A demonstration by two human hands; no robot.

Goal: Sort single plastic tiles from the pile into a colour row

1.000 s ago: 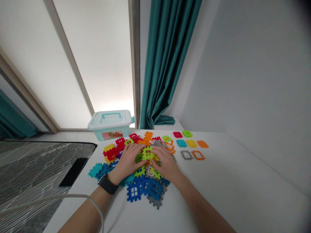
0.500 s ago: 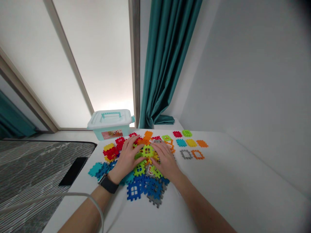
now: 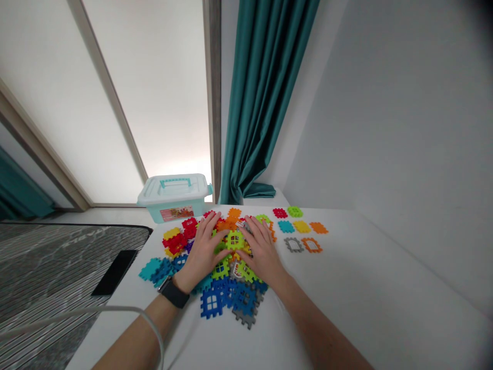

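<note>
Your left hand [image 3: 202,253] and right hand [image 3: 262,252] lie spread open, just apart, on a heap of colorful plastic blocks [image 3: 227,300] at center, a green block [image 3: 234,240] between them, a lidded box [image 3: 173,198] just beyond.

No text can be read anywhere in view. The only label is a pinkish-red printed sticker [image 3: 176,213] on the front of the pale turquoise plastic storage box [image 3: 169,198], and its picture and small print are too tiny and blurred to make out. In front of the box, the interlocking plastic tiles [image 3: 211,303] show no legible marks, and neither does the black wristwatch [image 3: 173,293].
</note>
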